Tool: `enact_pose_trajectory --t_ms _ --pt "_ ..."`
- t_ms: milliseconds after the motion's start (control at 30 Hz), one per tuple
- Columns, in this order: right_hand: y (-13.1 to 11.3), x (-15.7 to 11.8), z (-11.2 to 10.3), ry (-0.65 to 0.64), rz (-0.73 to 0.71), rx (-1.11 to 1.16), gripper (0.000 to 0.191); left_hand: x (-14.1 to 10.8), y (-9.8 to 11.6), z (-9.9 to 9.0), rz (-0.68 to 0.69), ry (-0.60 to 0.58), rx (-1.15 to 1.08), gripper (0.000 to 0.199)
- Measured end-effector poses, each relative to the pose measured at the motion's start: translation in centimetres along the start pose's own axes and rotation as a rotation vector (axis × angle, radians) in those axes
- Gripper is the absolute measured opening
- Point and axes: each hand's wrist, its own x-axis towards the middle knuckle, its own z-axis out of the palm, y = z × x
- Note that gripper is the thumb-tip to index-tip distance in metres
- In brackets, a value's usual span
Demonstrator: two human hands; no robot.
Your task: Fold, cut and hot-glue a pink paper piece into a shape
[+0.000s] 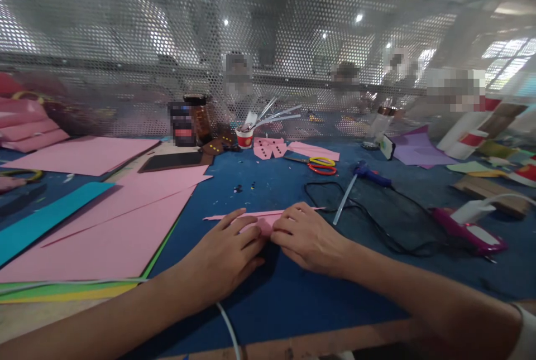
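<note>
On the blue table mat (259, 307), a pink folded paper piece (264, 225) lies between my two hands, with a thin strip along its far edge reaching out past both. My left hand (228, 257) has its fingers curled over the left part of the paper. From the right, my right hand (307, 237) pinches the paper near its middle, fingertips close to those of the left hand. Beyond the hands, scissors (321, 166) with yellow and red handles lie beside pink cut paper pieces (270, 148).
A blue glue gun (372, 174) with its cable lies at right, near a magenta power strip (471, 231). Large pink sheets (125, 220) and a teal strip (50, 217) cover the left. A paper cup (244, 138) with glue sticks stands before a perforated metal screen (285, 42).
</note>
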Motion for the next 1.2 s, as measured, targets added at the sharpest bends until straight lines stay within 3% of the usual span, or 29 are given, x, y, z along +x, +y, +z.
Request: enact_pose_trajectory --t_ms 333,767,1200 --pt "0.5 -0.6 -0.2 0.017 0.020 0.038 0.010 -0.1 -0.3 0.2 0.002 0.020 0.000 0.021" --pt "1.5 -1.2 -1.0 0.037 -0.074 0.075 0.008 -0.1 -0.6 0.2 0.010 0.068 0.037 0.021" --pt "1.9 -1.6 -0.7 0.070 -0.015 0.136 0.011 -0.2 -0.3 -0.7 -0.013 0.080 -0.013 0.021"
